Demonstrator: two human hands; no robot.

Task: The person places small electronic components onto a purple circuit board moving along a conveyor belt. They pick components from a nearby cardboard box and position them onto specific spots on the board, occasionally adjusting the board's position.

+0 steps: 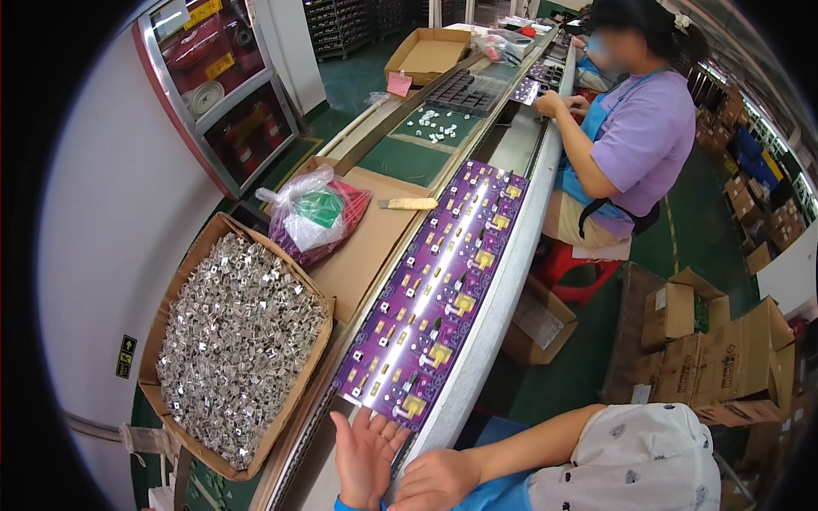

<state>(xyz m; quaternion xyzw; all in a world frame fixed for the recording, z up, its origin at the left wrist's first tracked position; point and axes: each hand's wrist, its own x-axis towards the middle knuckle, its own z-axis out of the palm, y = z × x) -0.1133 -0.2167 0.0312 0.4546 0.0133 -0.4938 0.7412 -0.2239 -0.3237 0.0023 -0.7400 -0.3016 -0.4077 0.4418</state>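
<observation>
My left hand (366,460) is palm up with its fingers stretched out, at the near end of a long purple circuit board panel (415,322). No object shows in the palm. My right hand (436,482) is beside it, back upward and fingers curled, close to the left wrist; what they hold, if anything, is hidden. The panel lies on the conveyor line, carrying rows of small yellow, white and dark parts. To its left, a cardboard box (146,362) is heaped with small shiny metal parts (239,341).
A yellow-handled cutter (409,203) and a plastic bag (317,215) lie left of the line. Small white parts (437,128) are scattered near a black tray (464,90). A co-worker (643,128) in purple sits further along, handling another board. Cartons (720,366) stand on the right.
</observation>
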